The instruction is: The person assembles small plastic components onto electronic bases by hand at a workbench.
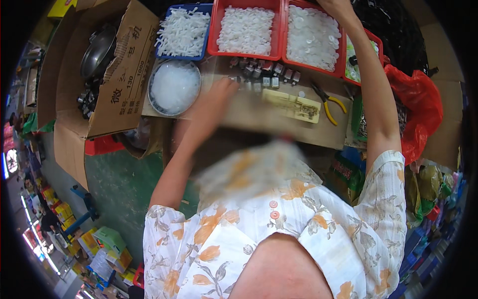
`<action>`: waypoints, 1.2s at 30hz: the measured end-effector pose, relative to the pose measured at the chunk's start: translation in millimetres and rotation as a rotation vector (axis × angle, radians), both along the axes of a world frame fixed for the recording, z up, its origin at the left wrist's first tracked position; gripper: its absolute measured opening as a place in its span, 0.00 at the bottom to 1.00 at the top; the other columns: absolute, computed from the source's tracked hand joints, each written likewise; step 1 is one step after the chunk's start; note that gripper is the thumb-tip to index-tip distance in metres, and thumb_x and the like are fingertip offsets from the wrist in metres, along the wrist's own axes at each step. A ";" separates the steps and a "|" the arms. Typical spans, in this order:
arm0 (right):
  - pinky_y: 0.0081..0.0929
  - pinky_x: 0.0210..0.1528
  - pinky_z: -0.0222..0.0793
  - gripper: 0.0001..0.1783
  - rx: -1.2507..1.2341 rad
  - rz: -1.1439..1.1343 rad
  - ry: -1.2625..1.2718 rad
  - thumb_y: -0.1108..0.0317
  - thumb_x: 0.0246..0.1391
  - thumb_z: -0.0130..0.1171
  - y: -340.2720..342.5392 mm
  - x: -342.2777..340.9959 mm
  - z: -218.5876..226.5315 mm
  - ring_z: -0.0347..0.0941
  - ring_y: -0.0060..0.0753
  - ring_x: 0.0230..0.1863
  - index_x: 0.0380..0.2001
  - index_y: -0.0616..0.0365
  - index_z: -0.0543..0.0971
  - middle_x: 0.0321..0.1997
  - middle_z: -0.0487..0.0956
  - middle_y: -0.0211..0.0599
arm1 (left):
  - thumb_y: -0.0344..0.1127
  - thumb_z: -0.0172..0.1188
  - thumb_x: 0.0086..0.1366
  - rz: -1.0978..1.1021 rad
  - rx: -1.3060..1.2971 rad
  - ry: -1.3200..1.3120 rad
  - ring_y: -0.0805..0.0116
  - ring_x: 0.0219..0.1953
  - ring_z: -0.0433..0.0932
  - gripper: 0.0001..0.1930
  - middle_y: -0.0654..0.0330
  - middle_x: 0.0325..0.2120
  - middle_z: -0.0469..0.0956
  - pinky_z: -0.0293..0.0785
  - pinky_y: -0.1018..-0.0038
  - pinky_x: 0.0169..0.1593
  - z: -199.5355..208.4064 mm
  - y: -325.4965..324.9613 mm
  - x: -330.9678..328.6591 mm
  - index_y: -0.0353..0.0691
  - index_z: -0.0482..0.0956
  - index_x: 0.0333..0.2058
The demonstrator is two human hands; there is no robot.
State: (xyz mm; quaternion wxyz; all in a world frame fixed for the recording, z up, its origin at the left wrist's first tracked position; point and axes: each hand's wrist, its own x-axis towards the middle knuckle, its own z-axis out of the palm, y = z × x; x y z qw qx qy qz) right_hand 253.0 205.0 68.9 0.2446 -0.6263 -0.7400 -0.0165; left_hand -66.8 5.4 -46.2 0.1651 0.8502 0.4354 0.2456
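Observation:
My left hand [222, 93], slightly blurred, is over the left part of the cardboard work surface. Its fingers are pinched on a small silver motor [234, 78]. Several similar motors [266, 81] lie in a loose group just to its right, below the red bins. My right arm stretches up to the top edge, where my right hand [338, 6] is mostly cut off and its fingers do not show. It is above the red bin of white discs [312, 37]. A pale yellow plastic fixture [294, 105] sits on the cardboard beside yellow-handled pliers [329, 103].
At the back stand a blue tray [182, 31] of white plastic pieces and a red bin [247, 30] of small white parts. A round metal bowl [174, 88] holds whitish pieces. An open carton [112, 87] stands left; a red plastic bag [418, 107] hangs right.

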 end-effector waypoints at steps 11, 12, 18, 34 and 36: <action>0.33 0.37 0.75 0.13 0.252 -0.166 0.201 0.65 0.48 0.70 54.6 71.6 -44.9 0.82 0.39 0.32 0.31 0.65 0.84 0.30 0.84 0.47 | 0.26 0.67 0.58 -0.024 0.020 -0.076 0.53 0.43 0.77 0.16 0.53 0.41 0.78 0.76 0.62 0.44 1.0 -18.2 -5.8 0.37 0.81 0.46; 0.33 0.37 0.75 0.13 0.254 -0.168 0.204 0.65 0.48 0.70 59.4 75.6 -47.1 0.82 0.39 0.32 0.31 0.65 0.84 0.30 0.84 0.47 | 0.26 0.67 0.57 -0.011 0.027 -0.096 0.54 0.42 0.77 0.16 0.53 0.42 0.78 0.76 0.63 0.43 -2.8 -19.2 -7.3 0.37 0.82 0.46; 0.38 0.38 0.77 0.21 0.182 -0.246 0.222 0.50 0.46 0.72 49.6 50.3 -23.0 0.83 0.45 0.31 0.26 0.61 0.86 0.25 0.84 0.47 | 0.25 0.68 0.56 0.044 -0.012 -0.210 0.55 0.40 0.78 0.14 0.55 0.38 0.80 0.76 0.64 0.42 3.9 -30.6 -5.8 0.37 0.84 0.42; 0.37 0.46 0.76 0.23 0.075 0.513 0.194 0.83 0.45 0.66 -105.3 -14.7 -2.4 0.79 0.43 0.43 0.47 0.59 0.79 0.45 0.80 0.42 | 0.25 0.69 0.54 0.107 -0.082 -0.220 0.53 0.39 0.78 0.15 0.52 0.37 0.79 0.75 0.64 0.42 -2.1 -28.8 -8.6 0.34 0.83 0.42; 0.39 0.48 0.75 0.25 -0.117 0.630 0.209 0.80 0.45 0.67 -158.4 -21.8 -22.9 0.78 0.48 0.46 0.50 0.58 0.78 0.45 0.79 0.43 | 0.25 0.69 0.55 0.117 -0.123 -0.264 0.54 0.39 0.78 0.15 0.53 0.37 0.79 0.75 0.65 0.42 8.3 -27.3 -5.7 0.34 0.83 0.42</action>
